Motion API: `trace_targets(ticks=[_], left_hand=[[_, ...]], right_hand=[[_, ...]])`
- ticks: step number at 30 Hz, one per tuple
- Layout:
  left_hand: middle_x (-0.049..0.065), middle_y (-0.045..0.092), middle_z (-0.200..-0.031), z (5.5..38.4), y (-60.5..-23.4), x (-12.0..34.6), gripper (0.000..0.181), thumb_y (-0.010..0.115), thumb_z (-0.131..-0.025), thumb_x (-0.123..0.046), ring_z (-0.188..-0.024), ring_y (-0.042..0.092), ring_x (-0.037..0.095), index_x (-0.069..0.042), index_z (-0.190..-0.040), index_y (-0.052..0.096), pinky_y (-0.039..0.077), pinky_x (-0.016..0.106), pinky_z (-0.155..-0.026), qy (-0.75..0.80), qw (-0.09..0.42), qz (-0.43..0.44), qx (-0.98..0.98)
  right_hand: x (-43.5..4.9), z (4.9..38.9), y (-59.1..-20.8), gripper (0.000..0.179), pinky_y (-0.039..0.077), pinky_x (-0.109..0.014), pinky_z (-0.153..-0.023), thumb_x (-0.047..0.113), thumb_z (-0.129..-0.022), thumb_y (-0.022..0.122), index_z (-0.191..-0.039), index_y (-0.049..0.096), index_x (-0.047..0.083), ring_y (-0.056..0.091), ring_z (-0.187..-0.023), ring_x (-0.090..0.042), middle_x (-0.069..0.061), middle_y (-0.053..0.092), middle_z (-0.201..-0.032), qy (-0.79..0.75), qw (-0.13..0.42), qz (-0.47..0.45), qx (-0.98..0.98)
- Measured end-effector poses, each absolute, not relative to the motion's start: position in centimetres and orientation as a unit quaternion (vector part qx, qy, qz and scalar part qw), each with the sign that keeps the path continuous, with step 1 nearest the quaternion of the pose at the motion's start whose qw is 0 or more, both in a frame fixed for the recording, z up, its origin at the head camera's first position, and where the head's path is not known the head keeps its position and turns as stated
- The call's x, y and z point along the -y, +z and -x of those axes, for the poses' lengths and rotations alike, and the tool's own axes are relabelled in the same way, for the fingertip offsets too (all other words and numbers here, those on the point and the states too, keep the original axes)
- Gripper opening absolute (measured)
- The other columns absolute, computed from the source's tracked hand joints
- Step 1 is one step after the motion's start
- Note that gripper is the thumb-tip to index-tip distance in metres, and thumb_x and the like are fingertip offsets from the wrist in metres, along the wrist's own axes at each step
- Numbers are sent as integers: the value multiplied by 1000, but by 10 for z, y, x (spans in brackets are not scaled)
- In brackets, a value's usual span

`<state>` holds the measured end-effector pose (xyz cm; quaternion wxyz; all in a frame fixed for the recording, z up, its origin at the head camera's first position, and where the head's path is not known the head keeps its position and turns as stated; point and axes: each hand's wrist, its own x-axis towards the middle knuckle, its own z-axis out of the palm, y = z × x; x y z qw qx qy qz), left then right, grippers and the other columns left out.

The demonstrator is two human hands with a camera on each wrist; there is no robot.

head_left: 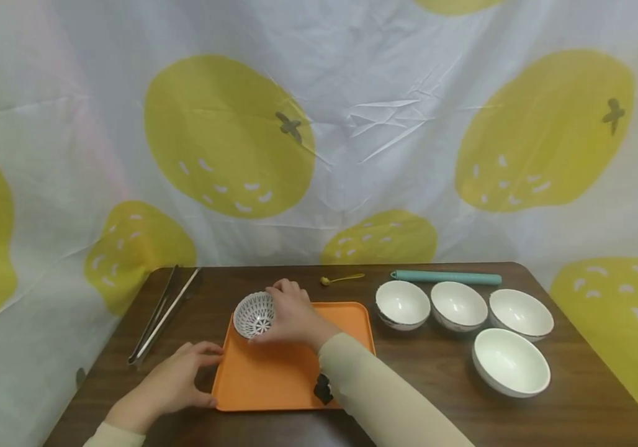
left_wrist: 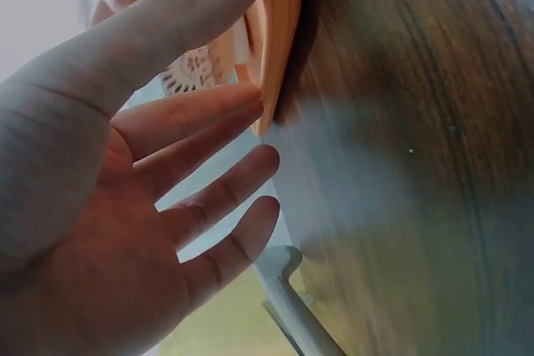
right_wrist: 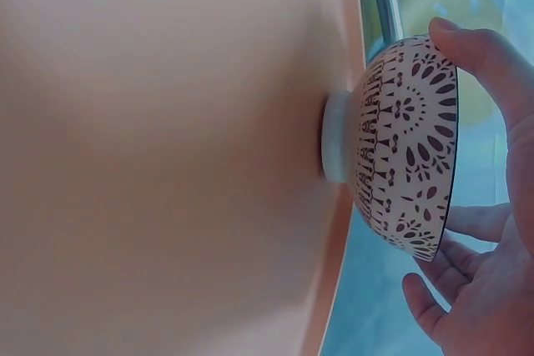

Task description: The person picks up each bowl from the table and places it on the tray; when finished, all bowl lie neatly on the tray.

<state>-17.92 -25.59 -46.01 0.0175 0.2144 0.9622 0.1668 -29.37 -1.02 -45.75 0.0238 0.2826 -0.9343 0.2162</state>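
At the far left corner of the orange tray (head_left: 277, 375) is a small bowl (head_left: 252, 315) with a dark pattern inside and out. My right hand (head_left: 296, 315) grips this bowl by its rim, thumb on one side and fingers on the other. In the right wrist view the bowl (right_wrist: 405, 147) is upright, its white foot at the tray surface; whether it bears fully on the tray I cannot tell. My left hand (head_left: 176, 380) is at the tray's left edge, thumb and index finger touching it. Its fingers (left_wrist: 225, 193) are spread and fairly straight in the left wrist view.
Several white bowls stand on the right, one large bowl (head_left: 511, 363) nearest me. Behind them lies a teal stick-like object (head_left: 446, 277). A small yellow spoon-like item (head_left: 342, 279) lies behind the tray. Metal tongs (head_left: 162, 316) lie at the left. A fruit-print curtain (head_left: 375, 136) hangs behind the table.
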Motion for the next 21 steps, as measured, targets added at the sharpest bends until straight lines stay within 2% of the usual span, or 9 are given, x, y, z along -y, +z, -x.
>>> trace_targets(ticks=[10,15,21], left_hand=[[4,65,-135,182,-466,266,73,95,-65,-42,-120,59,32,-6,-126,73,53,52,-98,185,7,-240,-953],[4,65,-135,180,-465,265,73,94,-65,-43,-120,59,32,-7,-126,73,54,50,-97,181,6,-242,-953],[2,65,-134,180,-464,264,74,95,-64,-44,-117,59,29,-8,-125,74,57,46,-91,165,9,-236,-958]], right_hand=[[31,303,-457,113,41,-40,-110,67,-65,87,-152,49,5,44,-130,-25,-7,50,-143,224,2,-278,934],[31,302,-457,117,39,-44,-115,69,-66,87,-154,46,4,45,-137,-29,-10,50,-150,229,-2,-279,933],[28,294,-460,121,41,-47,-114,72,-65,86,-158,41,9,44,-141,-30,-9,46,-155,209,17,-277,938]])
